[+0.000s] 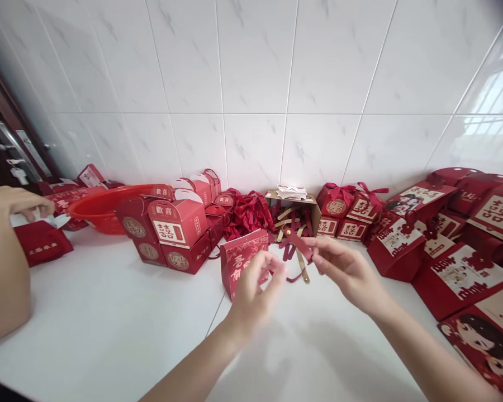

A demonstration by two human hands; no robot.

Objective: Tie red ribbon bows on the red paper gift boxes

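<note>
While pinching 1 dark red studded strap (302, 245) between the thumb and fingertips of the right hand (343, 265), holding the left hand (255, 285) half open, fingers curled and slightly blurred, with nothing discernible between the tips. Just behind it and partly covered, 1 upright red gift box (235, 259) with gold lettering; impossible to tell whether touched.

Judging progress: box body standing in shape, top drawn to a narrow edge, but no strap visible on the exposed side, so probably unfinished. Plenty apparently left to use: loose red and gold straps (304, 268) spilling from an open cardboard carton (316, 218), with white cards (291, 192) on top and heaped red ribbons (254, 215) beside. Seemingly complete: stacked double-happiness boxes (178, 229) to the left, 2 bow-tied boxes (335, 206) beyond the carton, and red box stacks (396, 248) along the right.

Widest room for moving: the near stretch of white tabletop (167, 335), beneath both forearms. Bounded at the far side by the tiled wall (255, 67), and at the right by stacks near the right forearm. Near edge visible only at lower left. Farther left, an orange-red plastic basin (103, 209), then a co-worker's hand (36, 211) at a red bag (42, 243), well apart from the work.
</note>
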